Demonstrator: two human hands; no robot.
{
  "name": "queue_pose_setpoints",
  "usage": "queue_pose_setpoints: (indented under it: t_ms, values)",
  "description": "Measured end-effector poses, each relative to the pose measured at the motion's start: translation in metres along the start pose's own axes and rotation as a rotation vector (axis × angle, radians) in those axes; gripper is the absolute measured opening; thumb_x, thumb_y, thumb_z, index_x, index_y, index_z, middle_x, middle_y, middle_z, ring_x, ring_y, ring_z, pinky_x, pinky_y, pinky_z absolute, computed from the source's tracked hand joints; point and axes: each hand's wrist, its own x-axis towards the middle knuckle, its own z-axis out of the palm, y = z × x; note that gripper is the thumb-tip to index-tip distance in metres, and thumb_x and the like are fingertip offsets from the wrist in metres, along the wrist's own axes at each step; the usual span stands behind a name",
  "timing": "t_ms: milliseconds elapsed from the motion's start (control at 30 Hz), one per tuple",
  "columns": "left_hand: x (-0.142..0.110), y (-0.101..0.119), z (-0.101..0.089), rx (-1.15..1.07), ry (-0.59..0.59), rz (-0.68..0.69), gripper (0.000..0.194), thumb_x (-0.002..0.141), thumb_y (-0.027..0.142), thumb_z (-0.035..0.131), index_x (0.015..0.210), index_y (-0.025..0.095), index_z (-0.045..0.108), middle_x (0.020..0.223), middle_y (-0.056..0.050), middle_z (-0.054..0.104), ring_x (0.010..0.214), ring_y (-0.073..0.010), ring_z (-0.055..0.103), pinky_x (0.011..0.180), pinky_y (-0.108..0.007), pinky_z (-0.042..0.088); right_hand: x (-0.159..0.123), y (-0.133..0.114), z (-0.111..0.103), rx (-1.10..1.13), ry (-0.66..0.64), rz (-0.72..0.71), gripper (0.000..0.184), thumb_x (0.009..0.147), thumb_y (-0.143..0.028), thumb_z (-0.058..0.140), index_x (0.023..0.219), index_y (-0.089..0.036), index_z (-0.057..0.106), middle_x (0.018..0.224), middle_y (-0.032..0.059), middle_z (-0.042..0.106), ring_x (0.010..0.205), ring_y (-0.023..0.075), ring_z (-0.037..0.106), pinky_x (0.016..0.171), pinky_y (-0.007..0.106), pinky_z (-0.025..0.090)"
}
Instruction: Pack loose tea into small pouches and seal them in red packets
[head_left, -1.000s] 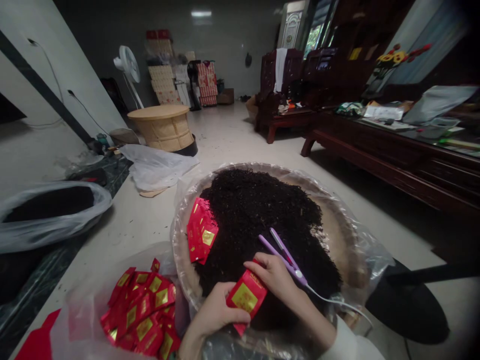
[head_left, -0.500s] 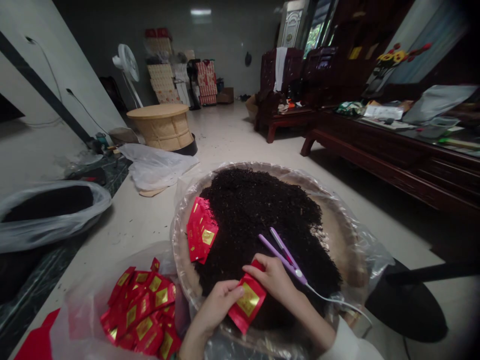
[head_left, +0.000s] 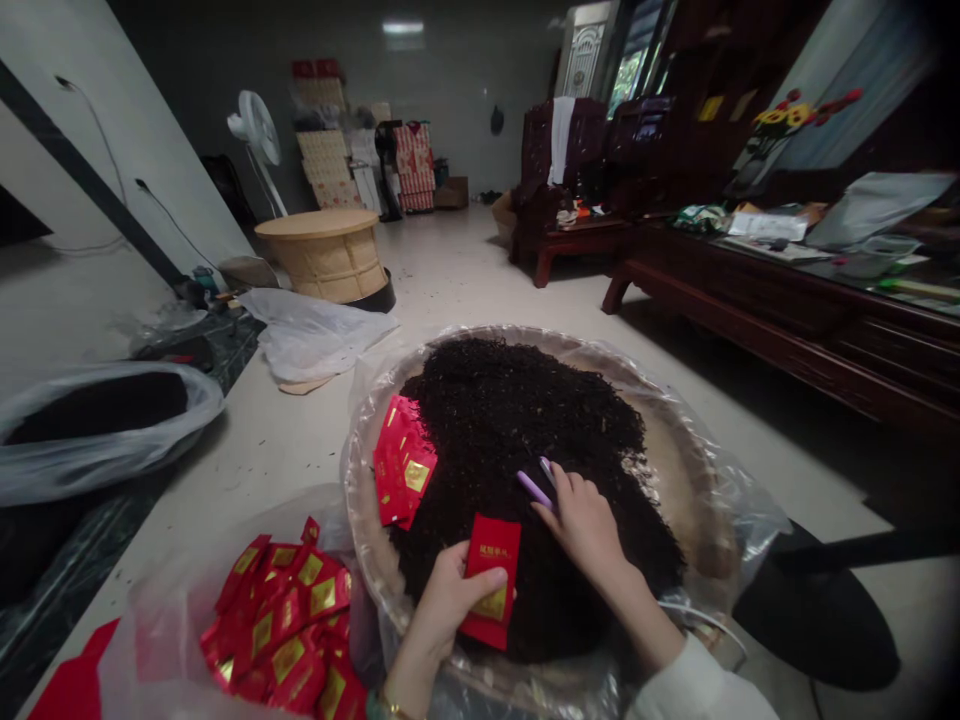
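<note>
Your left hand [head_left: 450, 600] pinches a red packet [head_left: 491, 580]; at two o'clock, your right hand [head_left: 581, 520] grips the purple sealer [head_left: 536, 487].

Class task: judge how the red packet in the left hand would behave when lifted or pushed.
The packet probably feels light: the left hand pinches it upright by one edge. It looks flat and creased, so likely floppy. Its glossy face may be slippery.

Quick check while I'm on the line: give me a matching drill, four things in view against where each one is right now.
Things:
1. red packet
2. purple tool
3. packet stack
4. packet pile

Places:
A. in the clear bag, lower left
B. under the right hand
C. on the tray's left edge
D. held by the left hand

Pairs: 1-D, 2-B, 3-C, 4-A
</note>
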Motion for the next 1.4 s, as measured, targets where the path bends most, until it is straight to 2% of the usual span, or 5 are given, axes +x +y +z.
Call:
queue_pose_setpoints:
  t_ms: [167, 300, 433, 767, 1400]
  values:
    - [0.0, 0.0, 0.0, -0.015, 0.026, 0.001, 0.06, 0.043, 0.039, 0.092, 0.091, 0.01, 0.071, 0.079, -0.008, 0.075, 0.065, -0.0195, 0.069, 0.066, -0.031, 0.053, -0.001, 0.014, -0.002, 0.328, -0.037, -0.047, 0.046, 0.085, -0.032, 0.061, 0.127, -0.015, 0.055, 0.101, 0.013, 0.066, 0.091, 0.0282, 0.062, 0.079, 0.039, 0.05]
    - [-0.002, 0.003, 0.002, 0.01, 0.026, 0.016, 0.058, 0.045, 0.038, 0.092, 0.091, 0.01, 0.071, 0.073, -0.005, 0.074, 0.066, -0.019, 0.068, 0.068, -0.029, 0.052, -0.003, 0.003, -0.04, 0.713, -0.309, -0.167, 0.049, 0.081, -0.039, 0.066, 0.126, -0.02, 0.06, 0.103, 0.0066, 0.068, 0.089, 0.0231, 0.063, 0.079, 0.034, 0.05]
    - [0.002, -0.004, 0.002, 0.044, -0.009, 0.02, 0.057, 0.047, 0.036, 0.091, 0.093, 0.01, 0.072, 0.079, -0.006, 0.075, 0.071, -0.0202, 0.068, 0.069, -0.028, 0.05, -0.007, -0.021, -0.063, 0.757, -0.522, -0.232, 0.043, 0.073, -0.033, 0.075, 0.113, -0.019, 0.069, 0.097, 0.0057, 0.071, 0.084, 0.022, 0.064, 0.076, 0.031, 0.048]
    - [0.002, -0.01, 0.005, -0.018, -0.014, 0.048, 0.063, 0.054, 0.049, 0.086, 0.102, 0.01, 0.07, 0.082, -0.008, 0.076, 0.074, -0.0224, 0.07, 0.071, -0.031, 0.052, -0.011, -0.042, -0.063, 0.693, -0.465, -0.245, 0.017, 0.08, -0.021, 0.068, 0.095, -0.022, 0.076, 0.083, 0.0034, 0.071, 0.078, 0.0205, 0.064, 0.069, 0.027, 0.043]
    - [-0.004, 0.004, 0.01, 0.109, 0.02, 0.05, 0.049, 0.059, 0.056, 0.079, 0.079, 0.011, 0.074, 0.057, 0.0, 0.068, 0.055, -0.0154, 0.059, 0.056, -0.025, 0.042, -0.013, -0.036, -0.06, 0.71, -0.494, -0.257, 0.021, 0.078, -0.02, 0.07, 0.099, -0.021, 0.074, 0.088, 0.0033, 0.071, 0.08, 0.0203, 0.064, 0.07, 0.027, 0.044]
